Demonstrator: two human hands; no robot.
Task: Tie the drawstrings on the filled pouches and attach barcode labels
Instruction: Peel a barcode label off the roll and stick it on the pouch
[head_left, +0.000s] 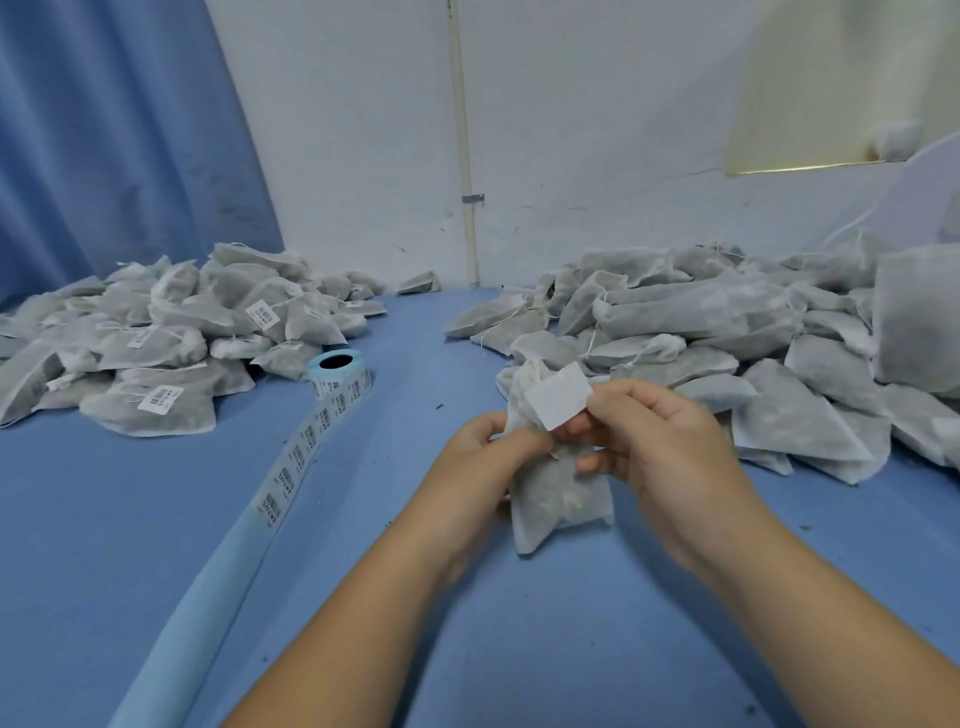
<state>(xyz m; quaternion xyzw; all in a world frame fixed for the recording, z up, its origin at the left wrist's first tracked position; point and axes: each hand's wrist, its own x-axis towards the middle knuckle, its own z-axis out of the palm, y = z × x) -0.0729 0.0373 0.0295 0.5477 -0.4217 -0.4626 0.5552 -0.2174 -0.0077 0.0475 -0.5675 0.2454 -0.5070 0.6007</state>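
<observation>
A filled white mesh pouch (558, 499) hangs upright above the blue table between my hands. My left hand (485, 457) grips its gathered neck from the left. My right hand (660, 441) pinches a white label (558, 402) by its right edge, its blank side toward me, held against the pouch's top. The drawstring is hidden behind my fingers. A roll of barcode labels (340, 379) lies at centre left, its strip (306, 452) trailing toward me.
A heap of labelled pouches (156, 343) covers the left of the blue table (493, 639). A bigger heap of unlabelled pouches (727, 338) fills the right. A white wall with a pipe (465, 156) and a blue curtain (104, 130) stand behind.
</observation>
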